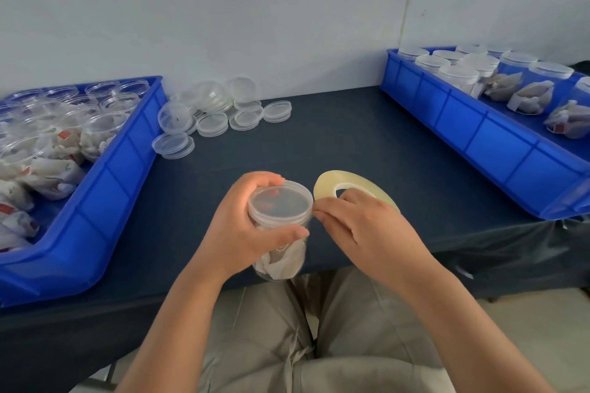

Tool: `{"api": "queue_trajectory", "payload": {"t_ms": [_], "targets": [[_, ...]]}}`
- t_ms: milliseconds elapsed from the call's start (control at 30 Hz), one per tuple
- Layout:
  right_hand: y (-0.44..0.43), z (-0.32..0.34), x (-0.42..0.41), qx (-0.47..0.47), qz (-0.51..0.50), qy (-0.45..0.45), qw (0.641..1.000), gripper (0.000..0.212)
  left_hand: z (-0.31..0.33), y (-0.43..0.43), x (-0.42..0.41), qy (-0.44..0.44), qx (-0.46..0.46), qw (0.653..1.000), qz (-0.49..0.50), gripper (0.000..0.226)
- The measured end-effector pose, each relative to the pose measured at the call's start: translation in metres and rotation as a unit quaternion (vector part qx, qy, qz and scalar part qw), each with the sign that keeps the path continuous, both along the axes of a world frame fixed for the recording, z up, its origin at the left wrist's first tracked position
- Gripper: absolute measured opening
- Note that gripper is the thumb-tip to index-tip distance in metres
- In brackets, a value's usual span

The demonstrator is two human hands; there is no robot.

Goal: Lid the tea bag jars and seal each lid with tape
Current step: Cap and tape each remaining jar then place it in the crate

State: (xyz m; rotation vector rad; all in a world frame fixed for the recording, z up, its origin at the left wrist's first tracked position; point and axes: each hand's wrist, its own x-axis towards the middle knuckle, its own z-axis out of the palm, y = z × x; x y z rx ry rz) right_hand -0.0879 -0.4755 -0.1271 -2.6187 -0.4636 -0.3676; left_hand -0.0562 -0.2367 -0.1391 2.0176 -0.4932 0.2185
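Clear cylindrical plastic jar (281, 252) is gripped by the left hand (242, 226), thumb and fingers wrapped round its upper wall. It is held at the near edge of the dark cloth-covered table (335, 137). Crumpled white tea bags (284, 260) are seen inside. A round translucent lid (280, 203) is seated on top. A flat, glossy, yellowish tape roll (322, 185) is held by the right hand (360, 226), fingers curled into its core. Its fingertips (319, 212) are pinched against the lid rim. Loose lids (217, 112) are heaped beside the left blue bin (121, 169). Lidded jars are stood in the ribbed right blue bin (463, 124).
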Motion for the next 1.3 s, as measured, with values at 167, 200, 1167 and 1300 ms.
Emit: {"api": "queue_trajectory", "payload": {"t_ms": [167, 200, 1167, 1300], "targets": [[-0.001, 0.002, -0.001, -0.007, 0.028, 0.038, 0.999, 0.036, 0.008, 0.007, 0.0, 0.0, 0.035, 0.999, -0.029, 0.071], [0.001, 0.001, -0.002, -0.011, 0.031, 0.034, 0.999, 0.035, 0.008, 0.005, 0.0, -0.008, 0.051, 0.998, -0.022, 0.074], [-0.011, -0.001, -0.001, -0.002, 0.053, 0.091, 0.994, 0.038, 0.01, -0.011, 0.006, -0.084, 0.15, 0.984, 0.041, 0.076], [-0.005, -0.003, -0.004, -0.046, 0.006, 0.041, 0.998, 0.036, 0.012, -0.012, 0.004, -0.084, 0.16, 0.982, 0.046, 0.076]]}}
